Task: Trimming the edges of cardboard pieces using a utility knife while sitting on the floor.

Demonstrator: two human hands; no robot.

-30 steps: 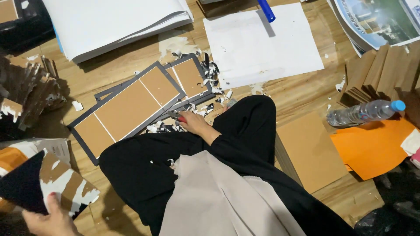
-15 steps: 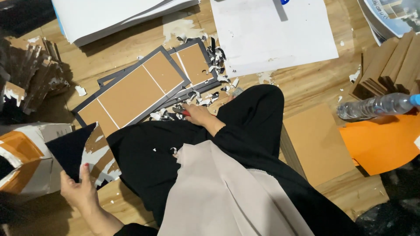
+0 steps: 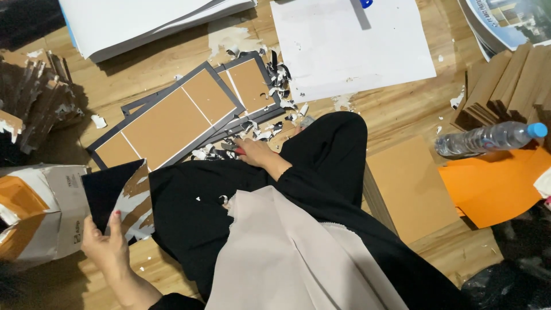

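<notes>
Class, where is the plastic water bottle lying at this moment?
In the head view, the water bottle lies on its side at the right edge, between the stacked cardboard strips and the orange sheet.

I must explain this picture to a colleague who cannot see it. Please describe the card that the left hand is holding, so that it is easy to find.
Start at the wooden floor and go to its lower left edge, beside the orange-and-white box. There the left hand grips a dark card from below. Unlike the flat brown-panelled boards above it, its dark covering is partly torn away, showing white and brown patches.
</notes>
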